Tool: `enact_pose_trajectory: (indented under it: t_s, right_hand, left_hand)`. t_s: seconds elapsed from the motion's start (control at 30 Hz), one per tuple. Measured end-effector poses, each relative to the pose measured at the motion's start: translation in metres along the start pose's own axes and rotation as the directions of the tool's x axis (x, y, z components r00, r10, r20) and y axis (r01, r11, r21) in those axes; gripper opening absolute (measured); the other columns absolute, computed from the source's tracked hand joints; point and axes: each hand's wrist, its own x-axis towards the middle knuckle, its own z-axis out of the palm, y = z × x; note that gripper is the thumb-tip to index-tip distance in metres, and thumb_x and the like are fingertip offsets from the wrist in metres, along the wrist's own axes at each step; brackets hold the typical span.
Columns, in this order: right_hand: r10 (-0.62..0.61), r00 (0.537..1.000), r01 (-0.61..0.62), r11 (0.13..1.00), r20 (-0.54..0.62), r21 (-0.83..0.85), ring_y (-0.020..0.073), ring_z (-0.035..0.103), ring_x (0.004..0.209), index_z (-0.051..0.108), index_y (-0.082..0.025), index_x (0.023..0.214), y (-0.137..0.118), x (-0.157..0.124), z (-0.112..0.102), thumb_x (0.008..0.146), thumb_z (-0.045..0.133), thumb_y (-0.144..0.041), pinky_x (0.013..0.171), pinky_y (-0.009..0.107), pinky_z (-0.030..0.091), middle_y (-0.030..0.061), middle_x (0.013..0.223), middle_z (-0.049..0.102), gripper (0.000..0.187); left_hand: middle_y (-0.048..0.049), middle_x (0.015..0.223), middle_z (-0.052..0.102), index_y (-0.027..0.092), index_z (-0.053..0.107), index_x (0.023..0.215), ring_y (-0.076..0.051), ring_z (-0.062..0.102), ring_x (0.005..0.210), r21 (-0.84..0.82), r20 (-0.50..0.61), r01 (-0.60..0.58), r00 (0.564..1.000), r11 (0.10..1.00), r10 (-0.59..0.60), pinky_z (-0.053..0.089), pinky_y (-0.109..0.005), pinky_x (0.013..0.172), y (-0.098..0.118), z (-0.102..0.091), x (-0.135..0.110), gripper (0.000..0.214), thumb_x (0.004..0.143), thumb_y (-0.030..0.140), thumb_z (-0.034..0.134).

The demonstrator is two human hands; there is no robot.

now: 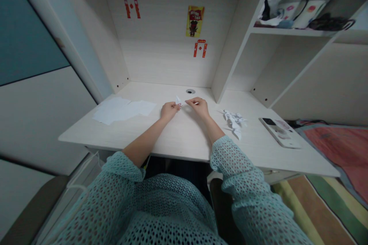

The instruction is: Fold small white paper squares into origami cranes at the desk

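In the head view my left hand (169, 110) pinches a small folded piece of white paper (178, 100), which sticks up above the fingertips over the desk. Just to the right is my right hand (199, 107), its thumb and fingers closed in a pinch a little apart from the paper. A bit of white shows at those fingers, too small to name. Several folded white paper pieces (234, 121) lie in a loose pile right of my right forearm. Flat white paper sheets (115, 109) overlap at the left of the desk.
The white desk (178, 143) has a round cable hole (190, 91) near its back panel. A white phone-like device (279, 133) lies at the right. Cups (312, 7) with pens stand on the upper right shelf. Striped bedding (330, 199) shows beyond the desk.
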Motion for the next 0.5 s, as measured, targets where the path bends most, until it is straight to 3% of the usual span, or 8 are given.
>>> enact_pose_trajectory:
  t_s: [0.27,0.5]
  right_hand:
    - [-0.144,0.986,0.140,0.989,-0.084,-0.045,0.0172,0.057,0.077,0.070,-0.022,0.069,-0.0008,-0.0033,0.0039,0.076,0.059,-0.041,0.079,0.032,0.039,0.0038,0.076,0.066,0.022]
    - [-0.029,0.997,0.027,0.999,-0.066,-0.025,0.0173,0.057,0.074,0.071,-0.021,0.073,0.0005,-0.0027,0.0053,0.073,0.059,-0.048,0.069,0.029,0.042,0.0046,0.078,0.067,0.029]
  left_hand:
    - [-0.0078,0.070,0.068,0.012,0.067,0.071,-0.014,0.062,0.062,-0.141,0.079,0.018,0.997,0.990,-0.007,0.045,-0.024,0.062,-0.0016,0.0035,0.0026,0.034,0.074,0.044,0.058]
    - [-0.0066,0.072,0.069,0.013,0.068,0.076,-0.014,0.063,0.066,-0.055,0.052,0.026,0.998,0.998,-0.023,0.045,-0.023,0.064,-0.0005,0.0022,0.0016,0.034,0.075,0.044,0.056]
